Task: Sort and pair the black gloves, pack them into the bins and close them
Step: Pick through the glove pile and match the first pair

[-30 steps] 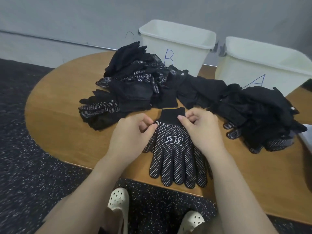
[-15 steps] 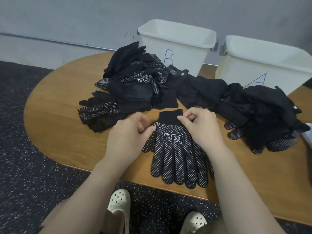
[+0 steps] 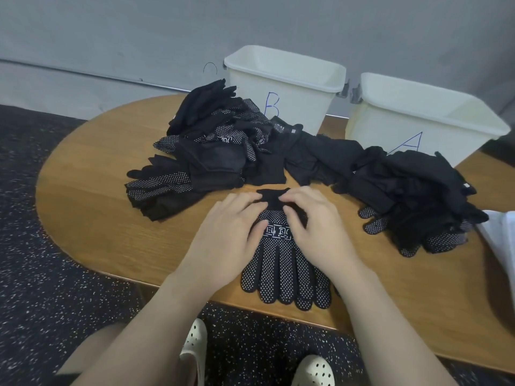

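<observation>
Both hands (image 3: 274,232) atop dotted glove (image 3: 287,274)

Both hands (image 3: 274,232) on dotted glove (image 3: 284,274), bins (image 3: 284,79) behind

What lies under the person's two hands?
A black white-dotted glove pair on the wooden table; left hand and right hand cover its sides and thumbs.
</observation>
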`<action>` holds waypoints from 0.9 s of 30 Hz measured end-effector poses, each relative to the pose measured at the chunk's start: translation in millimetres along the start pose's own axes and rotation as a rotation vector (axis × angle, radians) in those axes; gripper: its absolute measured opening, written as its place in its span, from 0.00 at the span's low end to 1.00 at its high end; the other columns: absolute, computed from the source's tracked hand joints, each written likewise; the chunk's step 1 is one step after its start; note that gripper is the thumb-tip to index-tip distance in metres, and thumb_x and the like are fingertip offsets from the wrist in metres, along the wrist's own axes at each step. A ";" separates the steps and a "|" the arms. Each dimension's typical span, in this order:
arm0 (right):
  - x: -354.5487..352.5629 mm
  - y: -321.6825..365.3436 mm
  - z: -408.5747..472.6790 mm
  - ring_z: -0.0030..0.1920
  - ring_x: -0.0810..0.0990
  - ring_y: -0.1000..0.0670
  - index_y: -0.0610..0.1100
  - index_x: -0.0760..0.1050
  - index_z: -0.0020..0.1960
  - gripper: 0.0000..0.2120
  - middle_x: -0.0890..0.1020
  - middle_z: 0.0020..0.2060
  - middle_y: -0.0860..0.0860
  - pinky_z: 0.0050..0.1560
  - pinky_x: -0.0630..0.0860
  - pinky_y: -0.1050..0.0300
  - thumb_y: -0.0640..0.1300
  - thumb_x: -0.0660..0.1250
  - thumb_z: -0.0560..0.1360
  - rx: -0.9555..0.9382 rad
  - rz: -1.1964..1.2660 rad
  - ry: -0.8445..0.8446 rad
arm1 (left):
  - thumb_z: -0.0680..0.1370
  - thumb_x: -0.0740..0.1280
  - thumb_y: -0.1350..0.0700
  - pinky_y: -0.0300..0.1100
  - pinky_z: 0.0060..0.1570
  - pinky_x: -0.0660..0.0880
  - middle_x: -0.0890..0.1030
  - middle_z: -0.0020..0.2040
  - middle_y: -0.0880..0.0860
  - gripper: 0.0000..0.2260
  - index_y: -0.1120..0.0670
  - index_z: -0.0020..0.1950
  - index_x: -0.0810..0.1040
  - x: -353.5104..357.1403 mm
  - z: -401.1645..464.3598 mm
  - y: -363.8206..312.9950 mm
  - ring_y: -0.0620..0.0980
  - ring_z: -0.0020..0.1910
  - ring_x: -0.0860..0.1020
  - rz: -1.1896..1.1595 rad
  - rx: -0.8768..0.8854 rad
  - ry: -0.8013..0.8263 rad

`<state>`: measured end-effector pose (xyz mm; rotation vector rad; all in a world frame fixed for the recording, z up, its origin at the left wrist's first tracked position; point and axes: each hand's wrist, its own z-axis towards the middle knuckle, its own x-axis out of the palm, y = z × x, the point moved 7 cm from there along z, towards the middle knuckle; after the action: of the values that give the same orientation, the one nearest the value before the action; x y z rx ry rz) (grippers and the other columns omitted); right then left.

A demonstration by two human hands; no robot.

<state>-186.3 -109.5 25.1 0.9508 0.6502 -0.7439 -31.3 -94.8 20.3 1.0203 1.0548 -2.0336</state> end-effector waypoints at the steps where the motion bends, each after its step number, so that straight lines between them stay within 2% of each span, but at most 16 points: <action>1: 4.3 -1.4 -1.5 0.63 0.76 0.52 0.42 0.80 0.65 0.13 0.81 0.60 0.52 0.67 0.73 0.55 0.40 0.66 0.82 0.010 -0.004 0.043 | 0.84 0.65 0.56 0.48 0.69 0.68 0.78 0.69 0.53 0.17 0.58 0.71 0.79 1.2 0.7 -3.1 0.52 0.68 0.75 0.004 0.014 0.010; 3: 12.2 -4.5 -4.3 0.71 0.71 0.53 0.43 0.75 0.73 0.19 0.77 0.70 0.51 0.75 0.66 0.54 0.42 0.64 0.83 0.046 0.000 0.131 | 0.84 0.64 0.57 0.46 0.73 0.64 0.75 0.74 0.53 0.18 0.58 0.74 0.76 5.5 2.2 -8.5 0.52 0.72 0.73 0.006 0.030 0.045; 6: 20.2 -9.0 -6.8 0.79 0.61 0.56 0.46 0.66 0.79 0.22 0.69 0.77 0.53 0.80 0.55 0.58 0.44 0.59 0.86 0.077 0.005 0.228 | 0.87 0.58 0.53 0.43 0.80 0.55 0.65 0.81 0.51 0.22 0.55 0.81 0.65 19.3 2.3 -12.1 0.48 0.80 0.63 0.020 0.050 0.138; 9: 28.9 -15.1 -10.7 0.80 0.49 0.61 0.48 0.56 0.83 0.25 0.58 0.81 0.58 0.82 0.46 0.58 0.49 0.52 0.87 0.067 -0.105 0.356 | 0.87 0.47 0.43 0.43 0.82 0.43 0.51 0.85 0.46 0.28 0.50 0.85 0.50 36.4 -1.4 -6.7 0.42 0.83 0.47 0.087 0.069 0.301; 11: 32.8 -18.7 -15.4 0.80 0.40 0.63 0.51 0.48 0.84 0.26 0.48 0.82 0.61 0.81 0.39 0.57 0.54 0.46 0.87 0.051 -0.200 0.435 | 0.85 0.43 0.39 0.45 0.81 0.39 0.44 0.85 0.44 0.30 0.48 0.85 0.44 41.2 -3.5 -1.0 0.40 0.82 0.41 0.114 0.085 0.374; 13: 33.9 -20.6 -18.1 0.79 0.36 0.64 0.52 0.44 0.84 0.28 0.43 0.81 0.62 0.81 0.36 0.56 0.56 0.42 0.86 0.051 -0.247 0.482 | 0.83 0.42 0.35 0.45 0.81 0.36 0.40 0.84 0.43 0.32 0.47 0.84 0.41 42.3 -4.5 2.9 0.39 0.81 0.37 0.136 0.096 0.408; 17: 32.9 -21.0 -20.9 0.78 0.32 0.64 0.54 0.40 0.84 0.28 0.38 0.81 0.63 0.79 0.31 0.57 0.58 0.38 0.85 0.062 -0.301 0.504 | 0.78 0.42 0.25 0.47 0.81 0.35 0.35 0.83 0.42 0.42 0.47 0.84 0.38 43.2 -9.1 5.6 0.38 0.80 0.32 0.142 0.084 0.467; 21: 28.0 -23.2 -22.8 0.79 0.32 0.64 0.55 0.40 0.84 0.29 0.39 0.81 0.63 0.80 0.32 0.56 0.59 0.38 0.84 0.076 -0.294 0.494 | 0.70 0.45 0.17 0.48 0.81 0.35 0.33 0.82 0.41 0.52 0.47 0.84 0.36 40.6 -14.5 4.0 0.37 0.78 0.29 0.128 0.080 0.494; 27: 18.4 -34.8 -24.7 0.79 0.33 0.64 0.55 0.42 0.84 0.29 0.39 0.81 0.64 0.81 0.34 0.55 0.60 0.38 0.84 0.125 -0.310 0.484 | 0.68 0.45 0.16 0.48 0.81 0.34 0.33 0.82 0.40 0.54 0.46 0.84 0.36 38.1 -19.0 3.1 0.36 0.78 0.29 0.111 0.068 0.486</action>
<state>-207.3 -105.8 -16.2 1.1739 1.2058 -0.8396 -41.5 -86.5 -20.4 1.6249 1.1384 -1.7819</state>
